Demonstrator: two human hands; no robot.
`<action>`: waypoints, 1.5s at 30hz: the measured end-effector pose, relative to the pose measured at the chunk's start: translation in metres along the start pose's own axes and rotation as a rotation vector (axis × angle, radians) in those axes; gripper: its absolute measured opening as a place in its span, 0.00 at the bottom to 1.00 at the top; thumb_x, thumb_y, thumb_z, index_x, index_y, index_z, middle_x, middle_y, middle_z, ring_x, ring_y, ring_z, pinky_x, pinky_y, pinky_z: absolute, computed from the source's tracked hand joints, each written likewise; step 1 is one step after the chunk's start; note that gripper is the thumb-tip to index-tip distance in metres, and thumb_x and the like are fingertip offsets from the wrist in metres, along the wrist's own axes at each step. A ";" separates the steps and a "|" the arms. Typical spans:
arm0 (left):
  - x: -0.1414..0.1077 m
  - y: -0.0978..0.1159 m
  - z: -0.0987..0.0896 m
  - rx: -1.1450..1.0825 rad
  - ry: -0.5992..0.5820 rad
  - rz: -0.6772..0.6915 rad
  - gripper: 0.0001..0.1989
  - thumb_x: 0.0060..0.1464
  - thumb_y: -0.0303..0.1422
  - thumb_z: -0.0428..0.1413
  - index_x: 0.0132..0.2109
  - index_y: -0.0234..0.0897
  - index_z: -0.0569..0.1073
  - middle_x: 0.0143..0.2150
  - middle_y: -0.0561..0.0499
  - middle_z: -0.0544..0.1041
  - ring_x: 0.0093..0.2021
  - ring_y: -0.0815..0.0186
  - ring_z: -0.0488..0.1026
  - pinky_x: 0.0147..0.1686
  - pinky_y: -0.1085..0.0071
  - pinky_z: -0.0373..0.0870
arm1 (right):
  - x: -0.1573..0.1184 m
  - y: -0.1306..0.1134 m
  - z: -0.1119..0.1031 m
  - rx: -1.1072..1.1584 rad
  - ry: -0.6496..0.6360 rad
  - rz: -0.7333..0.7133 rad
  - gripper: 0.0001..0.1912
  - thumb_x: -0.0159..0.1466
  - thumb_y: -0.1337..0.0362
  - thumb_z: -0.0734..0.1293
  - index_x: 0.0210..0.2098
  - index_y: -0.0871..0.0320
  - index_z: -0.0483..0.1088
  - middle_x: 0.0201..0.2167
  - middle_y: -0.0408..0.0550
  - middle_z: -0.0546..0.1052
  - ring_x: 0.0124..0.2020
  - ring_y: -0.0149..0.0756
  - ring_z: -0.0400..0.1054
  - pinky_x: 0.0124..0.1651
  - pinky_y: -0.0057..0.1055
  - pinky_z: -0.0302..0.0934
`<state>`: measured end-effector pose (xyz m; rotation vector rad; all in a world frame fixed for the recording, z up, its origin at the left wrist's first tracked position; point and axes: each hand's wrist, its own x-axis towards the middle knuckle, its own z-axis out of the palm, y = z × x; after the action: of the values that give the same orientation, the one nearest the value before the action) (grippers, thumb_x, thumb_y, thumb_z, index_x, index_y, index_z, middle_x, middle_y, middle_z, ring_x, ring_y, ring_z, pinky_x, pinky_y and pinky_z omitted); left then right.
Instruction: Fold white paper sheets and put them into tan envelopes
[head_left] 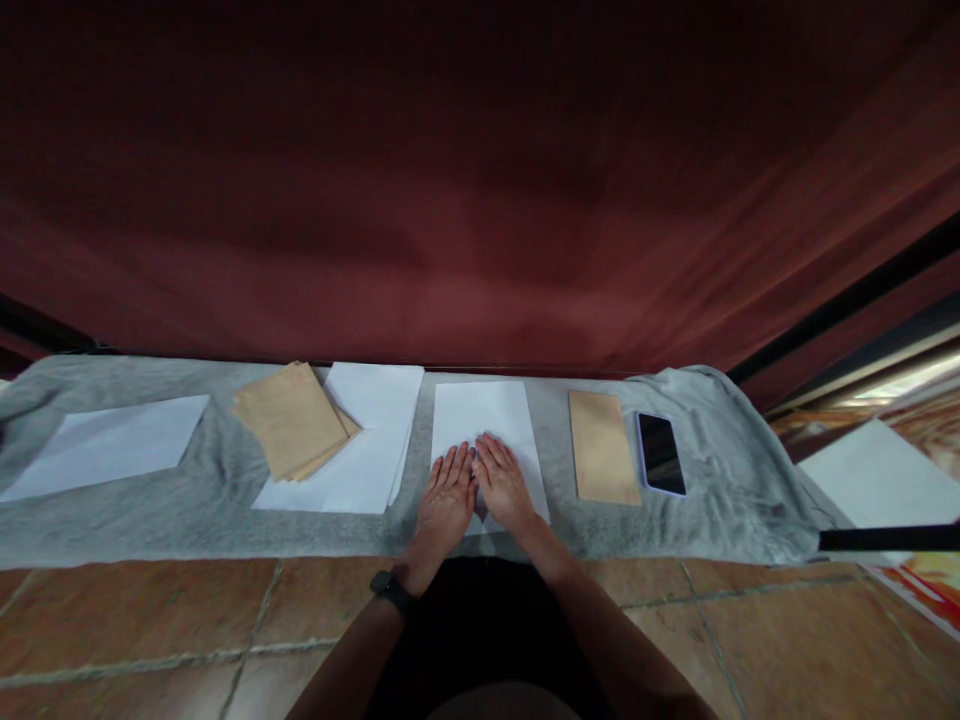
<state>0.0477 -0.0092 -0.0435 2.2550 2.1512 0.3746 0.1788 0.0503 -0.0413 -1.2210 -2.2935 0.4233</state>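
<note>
A white sheet of paper (484, 408) lies upright in front of me on a grey cloth. My left hand (448, 498) rests palm down on its lower left part, fingers stretched out and holding nothing. Beside it, my right hand (504, 485) lies flat on the same sheet, fingers extended toward the upper left. The two hands touch or nearly touch at the thumbs and fingertips. Parts of the sheet under both palms are hidden.
The grey cloth (551, 535) bears white sheets (375, 420) with brown envelopes (292, 420) on top, another white paper (124, 440) at far left, a single brown envelope (602, 448) and a phone (661, 455) at right. A dark red curtain (480, 250) hangs behind.
</note>
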 end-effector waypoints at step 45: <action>0.022 -0.024 -0.033 -0.537 0.128 -0.763 0.20 0.53 0.28 0.58 0.54 0.35 0.70 0.29 0.55 0.75 0.32 0.62 0.78 0.36 0.68 0.73 | -0.062 0.014 -0.026 -0.305 0.119 0.137 0.24 0.73 0.63 0.60 0.67 0.62 0.64 0.68 0.62 0.65 0.69 0.51 0.60 0.68 0.54 0.54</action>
<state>0.0187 0.0088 -0.0121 1.0707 2.3735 0.9208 0.2322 0.0069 -0.0444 -1.5132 -2.2354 0.0442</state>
